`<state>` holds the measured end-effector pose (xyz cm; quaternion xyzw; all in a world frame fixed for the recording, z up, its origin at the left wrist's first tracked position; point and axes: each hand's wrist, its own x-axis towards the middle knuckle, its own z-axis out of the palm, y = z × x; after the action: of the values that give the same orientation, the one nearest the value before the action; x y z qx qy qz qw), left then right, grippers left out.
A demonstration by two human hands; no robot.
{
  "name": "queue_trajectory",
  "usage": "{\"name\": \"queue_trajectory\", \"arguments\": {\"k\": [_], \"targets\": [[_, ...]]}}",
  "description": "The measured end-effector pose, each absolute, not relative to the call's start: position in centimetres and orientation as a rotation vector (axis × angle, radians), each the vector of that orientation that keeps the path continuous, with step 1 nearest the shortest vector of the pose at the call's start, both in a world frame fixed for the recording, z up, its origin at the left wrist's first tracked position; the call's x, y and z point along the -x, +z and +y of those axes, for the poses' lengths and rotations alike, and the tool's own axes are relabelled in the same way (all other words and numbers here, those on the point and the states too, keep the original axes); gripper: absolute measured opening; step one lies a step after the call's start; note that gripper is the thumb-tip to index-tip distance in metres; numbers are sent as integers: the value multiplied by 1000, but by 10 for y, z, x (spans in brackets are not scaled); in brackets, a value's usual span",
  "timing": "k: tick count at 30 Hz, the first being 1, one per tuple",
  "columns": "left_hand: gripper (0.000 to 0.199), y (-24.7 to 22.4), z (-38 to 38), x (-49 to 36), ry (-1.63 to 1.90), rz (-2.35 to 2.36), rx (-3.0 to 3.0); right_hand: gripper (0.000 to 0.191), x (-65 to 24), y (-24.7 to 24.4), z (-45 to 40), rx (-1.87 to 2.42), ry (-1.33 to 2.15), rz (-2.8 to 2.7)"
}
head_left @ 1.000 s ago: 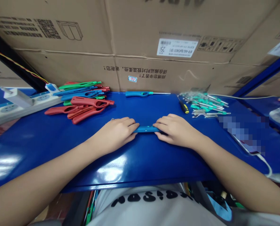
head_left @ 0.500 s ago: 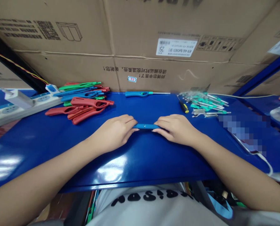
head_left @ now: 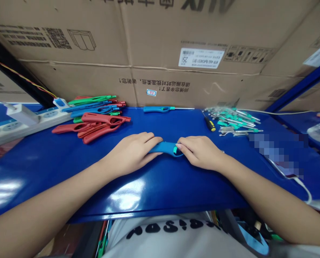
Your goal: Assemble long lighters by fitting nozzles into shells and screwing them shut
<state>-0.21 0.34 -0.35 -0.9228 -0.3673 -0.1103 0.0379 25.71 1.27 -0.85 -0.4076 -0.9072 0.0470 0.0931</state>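
A blue lighter handle (head_left: 166, 147) with a teal trigger piece lies crosswise between my hands, over the blue table (head_left: 160, 186). My left hand (head_left: 135, 150) is closed around the handle's left end. My right hand (head_left: 201, 150) grips its right end near the teal piece, and the fingers cover part of that end. A small metal tip shows just past my right hand. Beyond them, a blue lighter with a metal rod (head_left: 157, 109) rests by the cardboard.
Red, green and blue handles (head_left: 103, 123) are piled at the left, beside a white power strip (head_left: 48, 116). A screwdriver (head_left: 209, 123), teal-and-metal rods (head_left: 237, 120) and a blurred phone (head_left: 278, 157) lie right. Cardboard (head_left: 149, 43) stands behind.
The blue handle has been turned so that its broad side and teal piece now show, where only a narrow edge was visible before. My right hand has dropped slightly.
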Motion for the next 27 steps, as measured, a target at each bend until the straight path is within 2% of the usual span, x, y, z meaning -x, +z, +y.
{"name": "queue_trajectory", "arguments": {"k": [5,12,21,27], "targets": [[44,-2,3,1,-261,-1160,2886,39,-261,-5,13,989,143,-2655],[36,-5,2,0,-362,-1289,3030,30,-264,-15,16,815,64,-2581],[36,-4,-1,-2,-299,-1293,3034,30,-262,-11,13,853,117,-2576],[34,-6,9,4,-202,-1322,2900,29,-271,-9,24,1064,69,-2698]]}}
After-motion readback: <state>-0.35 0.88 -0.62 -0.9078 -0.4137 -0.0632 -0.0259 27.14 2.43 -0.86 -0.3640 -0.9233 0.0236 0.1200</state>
